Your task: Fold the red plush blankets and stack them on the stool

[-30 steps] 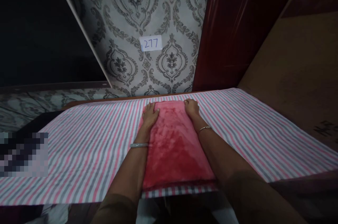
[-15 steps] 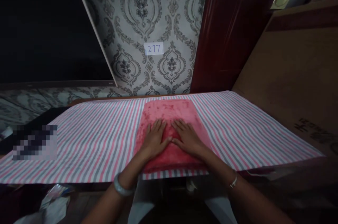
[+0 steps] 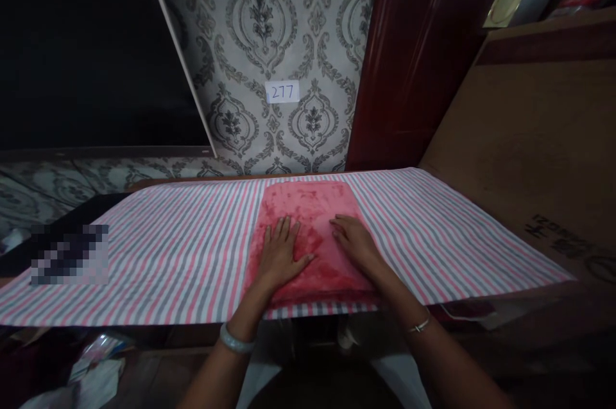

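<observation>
A folded pink-red cloth (image 3: 308,200) with a plush, velvety surface lies flat on a striped cloth (image 3: 183,235) of pink, grey and white. Darker brushed patches mark its pile. My left hand (image 3: 280,255) rests palm down on its left half, fingers spread and thumb pointing right. Over the right half is my right hand (image 3: 357,243), its fingers slightly bent and pointing left, with nothing visible in them. I cannot tell whether its palm touches the pile. A pale bangle (image 3: 237,339) circles my left wrist, and a thin bracelet (image 3: 420,325) my right.
A dark screen (image 3: 96,56) stands at the back left before patterned wallpaper bearing a paper label (image 3: 282,91) marked 277. A large cardboard box (image 3: 524,126) borders the table on the right. A pixelated patch (image 3: 70,255) covers something at the left.
My right hand has moved right, away from my left hand, and its fingers have turned leftward and bent a little. My left hand stays nearly in place on the pink-red cloth.
</observation>
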Motion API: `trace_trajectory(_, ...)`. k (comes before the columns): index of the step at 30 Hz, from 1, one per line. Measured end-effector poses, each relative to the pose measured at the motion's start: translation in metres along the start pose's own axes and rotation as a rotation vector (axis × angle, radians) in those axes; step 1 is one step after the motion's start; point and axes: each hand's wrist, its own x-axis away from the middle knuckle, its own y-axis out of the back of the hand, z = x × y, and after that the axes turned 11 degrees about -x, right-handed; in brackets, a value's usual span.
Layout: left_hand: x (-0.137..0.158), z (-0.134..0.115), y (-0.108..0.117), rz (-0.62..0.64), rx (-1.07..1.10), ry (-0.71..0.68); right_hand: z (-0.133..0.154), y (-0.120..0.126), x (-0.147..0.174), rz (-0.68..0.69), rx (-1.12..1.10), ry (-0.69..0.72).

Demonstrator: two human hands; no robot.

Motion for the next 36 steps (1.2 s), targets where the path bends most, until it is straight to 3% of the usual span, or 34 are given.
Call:
trace_trajectory(5, 0.0, 0.001, -0.001, -0.019, 0.016, -0.009, 0.014, -0.006, -0.009, -0.006, -0.124, 0.138)
trace_trajectory(10, 0.001, 0.001, -0.001, -0.014, 0.009, -0.009, 0.007, -0.022, -0.004, -0.043, -0.135, 0.144)
trace_trajectory(16, 0.001, 0.002, -0.004, -0.028, 0.015, -0.01, 0.009, -0.023, -0.001, -0.08, -0.139, 0.157)
trace_trajectory(36, 0.001, 0.002, -0.004, -0.011, 0.015, 0.002, 0.005, -0.027, -0.003, -0.241, -0.453, -0.016)
